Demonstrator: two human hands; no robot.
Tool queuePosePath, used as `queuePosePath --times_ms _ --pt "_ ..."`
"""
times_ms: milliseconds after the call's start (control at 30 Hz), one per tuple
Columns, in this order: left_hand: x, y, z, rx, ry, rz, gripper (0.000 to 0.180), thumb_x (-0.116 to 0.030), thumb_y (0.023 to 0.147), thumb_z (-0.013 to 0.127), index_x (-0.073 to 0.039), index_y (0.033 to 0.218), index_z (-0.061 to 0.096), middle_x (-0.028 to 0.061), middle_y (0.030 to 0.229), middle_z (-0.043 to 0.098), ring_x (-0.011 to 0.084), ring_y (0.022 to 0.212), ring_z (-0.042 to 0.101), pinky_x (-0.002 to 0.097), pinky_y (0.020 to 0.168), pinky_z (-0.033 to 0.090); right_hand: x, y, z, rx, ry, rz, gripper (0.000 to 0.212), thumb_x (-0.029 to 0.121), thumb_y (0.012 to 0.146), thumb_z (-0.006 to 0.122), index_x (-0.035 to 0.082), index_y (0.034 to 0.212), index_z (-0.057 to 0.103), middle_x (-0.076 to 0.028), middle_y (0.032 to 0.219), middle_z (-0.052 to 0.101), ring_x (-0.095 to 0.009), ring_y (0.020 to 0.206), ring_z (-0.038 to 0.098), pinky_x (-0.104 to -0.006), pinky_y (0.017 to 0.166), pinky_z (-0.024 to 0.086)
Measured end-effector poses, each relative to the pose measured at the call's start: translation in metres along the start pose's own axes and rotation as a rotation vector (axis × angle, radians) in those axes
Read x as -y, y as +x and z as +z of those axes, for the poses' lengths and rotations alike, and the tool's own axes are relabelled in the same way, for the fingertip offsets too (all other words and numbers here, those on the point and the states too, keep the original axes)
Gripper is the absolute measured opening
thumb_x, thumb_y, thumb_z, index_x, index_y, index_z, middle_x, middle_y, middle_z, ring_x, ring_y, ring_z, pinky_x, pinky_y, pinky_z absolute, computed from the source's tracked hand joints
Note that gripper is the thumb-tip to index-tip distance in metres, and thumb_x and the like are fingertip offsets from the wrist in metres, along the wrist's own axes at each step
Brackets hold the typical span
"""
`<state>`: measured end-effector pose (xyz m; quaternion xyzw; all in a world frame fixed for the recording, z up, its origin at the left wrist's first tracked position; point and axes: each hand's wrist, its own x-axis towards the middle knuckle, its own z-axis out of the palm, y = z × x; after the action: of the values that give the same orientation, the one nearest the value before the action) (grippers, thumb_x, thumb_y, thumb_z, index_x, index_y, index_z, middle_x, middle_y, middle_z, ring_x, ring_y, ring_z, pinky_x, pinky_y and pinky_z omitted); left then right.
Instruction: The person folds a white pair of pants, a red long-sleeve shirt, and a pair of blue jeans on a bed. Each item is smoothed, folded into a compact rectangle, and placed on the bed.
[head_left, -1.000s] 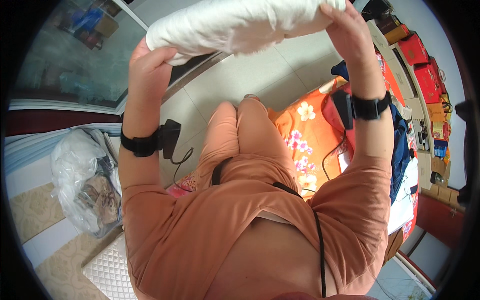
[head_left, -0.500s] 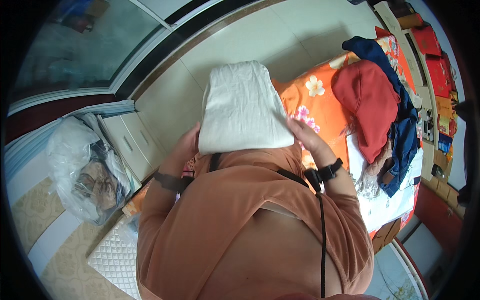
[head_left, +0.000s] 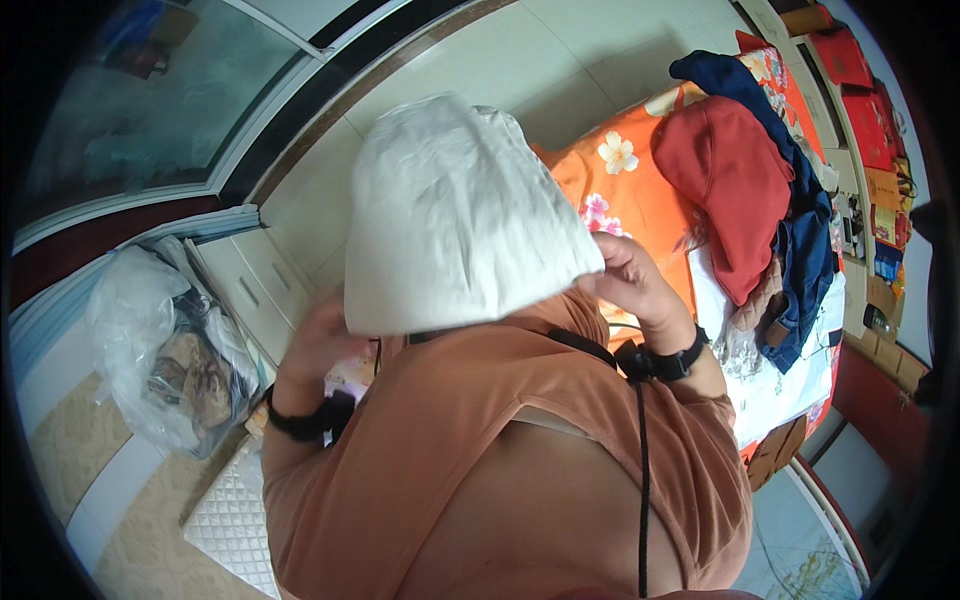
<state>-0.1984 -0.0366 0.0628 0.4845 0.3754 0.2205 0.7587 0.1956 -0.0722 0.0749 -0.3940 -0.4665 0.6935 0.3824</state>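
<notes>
A folded white cloth garment (head_left: 460,220) is held up in front of my body, tilted, with its near left corner raised and smooth folds across it. Its exact kind does not show. My right hand (head_left: 638,285) pinches the near right corner between thumb and fingers. At the near left corner is my left hand (head_left: 320,330), smeared by motion, its fingers partly hidden behind the cloth as it holds that side. Both wrists wear black straps.
To the right, an orange flowered bedspread (head_left: 590,160) bears a red garment (head_left: 725,190) and dark blue jeans (head_left: 800,310). On the left, a clear plastic bag (head_left: 130,330) of things stands beside a white drawer cabinet (head_left: 255,280). A sliding glass door (head_left: 170,110) is at the far left.
The white garment has risen toward me and shifted left, turning so its left side sits nearer. My left hand has moved left and down; my right hand has taken the right corner in a pinch.
</notes>
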Motion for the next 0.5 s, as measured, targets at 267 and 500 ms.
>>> queuePosePath --times_ms 267,500 --pt "0.018 0.009 0.008 -0.070 -0.519 -0.513 0.055 -0.022 0.086 0.062 0.003 0.132 0.043 0.0130 0.128 0.054 0.0214 0.116 0.053 0.0340 0.099 0.040 -0.025 0.015 0.023 -0.018 0.139 0.510 0.049 0.027 0.091 0.062 -0.006 0.125 0.050 -0.005 0.116 0.058 -0.009 0.105 0.052 -0.0253 0.092 0.041" --pt "-0.001 0.002 -0.002 0.033 -0.176 -0.418 0.056 -0.022 0.087 0.064 0.002 0.132 0.043 0.0083 0.123 0.058 0.0186 0.108 0.057 0.0313 0.095 0.042 -0.014 0.010 0.021 0.000 0.208 0.607 0.039 0.023 0.089 0.065 -0.003 0.117 0.059 -0.001 0.104 0.062 -0.007 0.097 0.053 -0.0238 0.085 0.042"
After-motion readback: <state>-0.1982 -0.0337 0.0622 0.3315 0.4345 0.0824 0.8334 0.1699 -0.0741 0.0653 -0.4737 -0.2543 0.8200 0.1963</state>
